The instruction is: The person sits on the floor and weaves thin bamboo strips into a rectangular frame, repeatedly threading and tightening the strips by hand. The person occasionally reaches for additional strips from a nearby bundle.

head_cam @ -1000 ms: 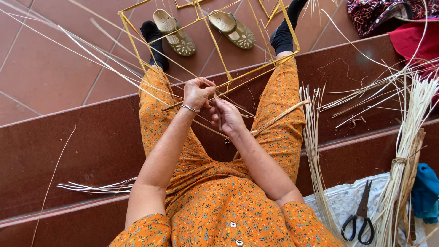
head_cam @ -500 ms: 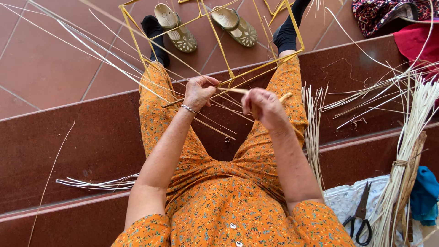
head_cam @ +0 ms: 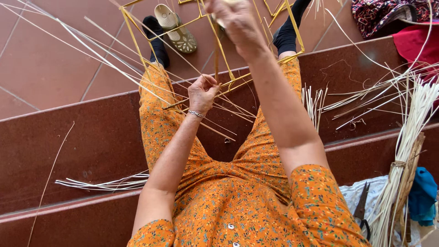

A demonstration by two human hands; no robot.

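left hand [head_cam: 202,93] grips frame [head_cam: 219,59] (yellow) | right hand [head_cam: 235,20] raised

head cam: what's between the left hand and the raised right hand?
In the head view, yellow frame bars and pale cane strips cross between left hand and right hand.

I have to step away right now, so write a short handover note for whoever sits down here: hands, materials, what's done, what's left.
Left hand pinches pale cane strands against the yellow wire frame resting on the knees. Right hand is raised high at the frame's top, gripping a strand pulled taut.
Spare cut strips lie on the step to the left; a tied bundle of cane and scissors sit to the right.
Done: only a few strands run across the frame.
Left: most of the frame appears bare, so nearly all the weaving.
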